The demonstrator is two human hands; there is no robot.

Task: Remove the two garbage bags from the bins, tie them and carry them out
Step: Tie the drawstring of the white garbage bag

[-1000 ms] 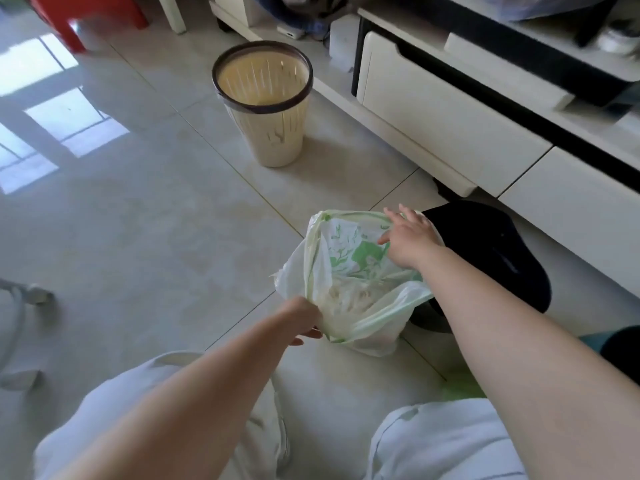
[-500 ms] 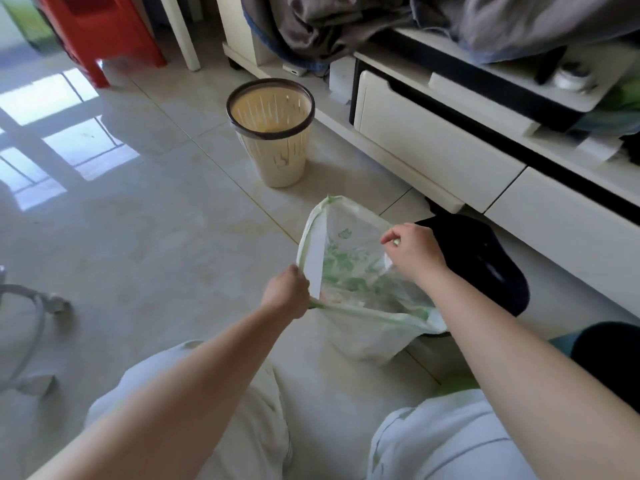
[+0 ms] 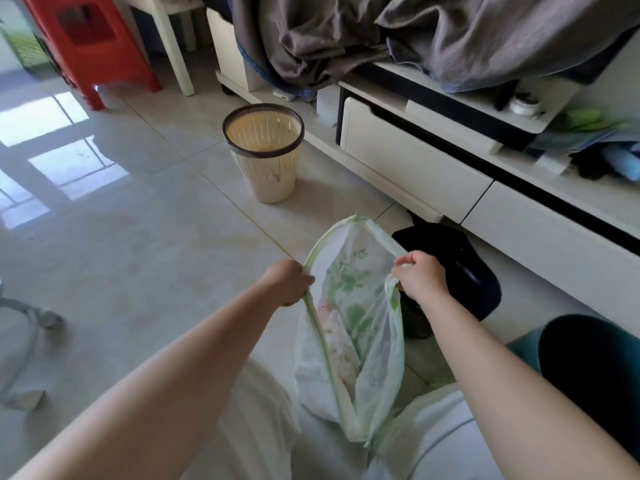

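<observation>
The garbage bag looks thin, soft and light; left hand and right hand are closed on its rim, the best hold for tying.

A translucent white garbage bag with green print is held open by its rim above the floor; a cream slatted bin stands upright beyond.

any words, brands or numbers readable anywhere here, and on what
None can be read.
Translucent white plastic garbage bag held open by the left hand and right hand: green print, too blurred to tell whether it is lettering.
Cream slotted plastic bin, white drawer fronts, red plastic stool: no text visible.
</observation>
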